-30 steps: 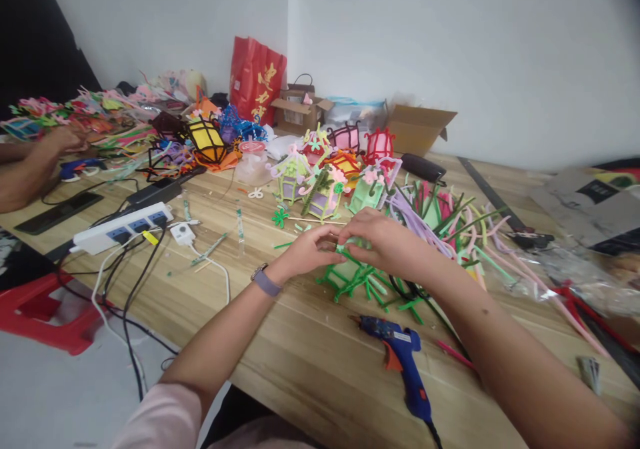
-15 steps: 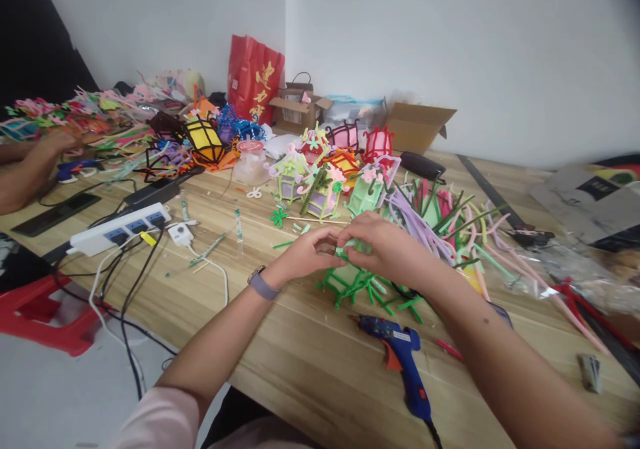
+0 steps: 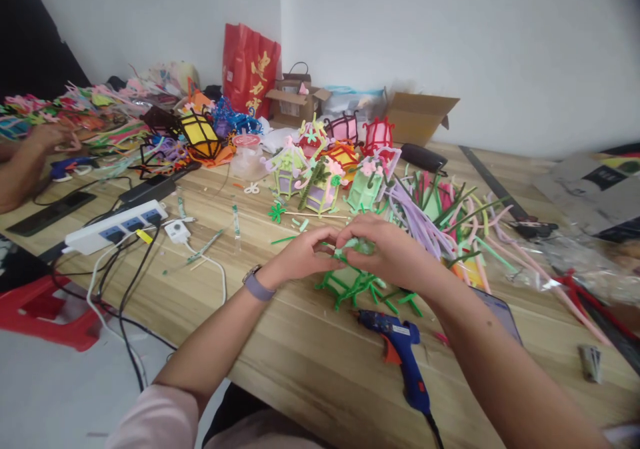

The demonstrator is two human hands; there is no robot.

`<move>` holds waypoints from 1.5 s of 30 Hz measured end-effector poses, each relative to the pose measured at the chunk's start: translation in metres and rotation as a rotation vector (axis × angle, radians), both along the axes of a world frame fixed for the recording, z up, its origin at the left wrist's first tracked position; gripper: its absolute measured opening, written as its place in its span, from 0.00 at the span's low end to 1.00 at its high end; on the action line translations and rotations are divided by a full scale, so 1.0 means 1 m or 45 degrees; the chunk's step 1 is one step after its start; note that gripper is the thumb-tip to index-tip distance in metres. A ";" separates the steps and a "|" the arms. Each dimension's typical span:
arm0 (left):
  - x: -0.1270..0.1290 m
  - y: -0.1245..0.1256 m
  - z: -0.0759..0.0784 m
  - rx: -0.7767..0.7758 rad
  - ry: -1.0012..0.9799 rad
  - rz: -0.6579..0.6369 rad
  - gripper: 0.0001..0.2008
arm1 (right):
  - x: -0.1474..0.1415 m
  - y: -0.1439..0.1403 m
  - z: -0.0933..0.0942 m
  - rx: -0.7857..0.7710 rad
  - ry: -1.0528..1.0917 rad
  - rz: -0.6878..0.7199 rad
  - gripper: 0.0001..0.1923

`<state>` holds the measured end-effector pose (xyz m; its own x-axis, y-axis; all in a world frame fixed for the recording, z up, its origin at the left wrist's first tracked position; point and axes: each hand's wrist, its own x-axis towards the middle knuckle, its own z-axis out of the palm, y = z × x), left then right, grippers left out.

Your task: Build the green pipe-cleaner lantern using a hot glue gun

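My left hand (image 3: 311,255) and my right hand (image 3: 373,243) meet above the table, fingers curled in around a small pale-green piece (image 3: 357,247). Its shape is mostly hidden by my fingers. Both hands look closed on it, thumbs toward each other. Just below them lies a green pipe-cleaner lantern frame (image 3: 345,283) with pale green panels, partly covered by my right hand. Loose green pipe-cleaner pieces (image 3: 410,302) are beside it. Nearer to me rests a blue hot glue gun (image 3: 400,345), its nozzle pointing toward the lantern.
Finished pipe-cleaner lanterns (image 3: 323,185) stand behind my hands, with bundled pipe cleaners (image 3: 417,219) to the right. A white power strip (image 3: 117,229) with cables lies left. A phone (image 3: 500,315) sits beside my right forearm. Another person's hand (image 3: 47,139) works at far left.
My hands stay together over the lantern with only slight finger movement. The view has shifted a little, and more of the phone shows beside my right forearm.
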<state>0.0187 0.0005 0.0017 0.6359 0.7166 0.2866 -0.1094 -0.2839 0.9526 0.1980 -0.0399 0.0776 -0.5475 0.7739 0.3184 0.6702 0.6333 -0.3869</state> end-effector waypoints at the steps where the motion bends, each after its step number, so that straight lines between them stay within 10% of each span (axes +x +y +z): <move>1: 0.000 0.000 0.000 -0.003 0.005 0.003 0.15 | 0.000 0.000 -0.001 0.000 0.001 -0.006 0.09; 45: 0.000 -0.001 0.003 0.072 0.055 0.031 0.13 | 0.002 -0.002 0.001 -0.003 -0.036 0.005 0.07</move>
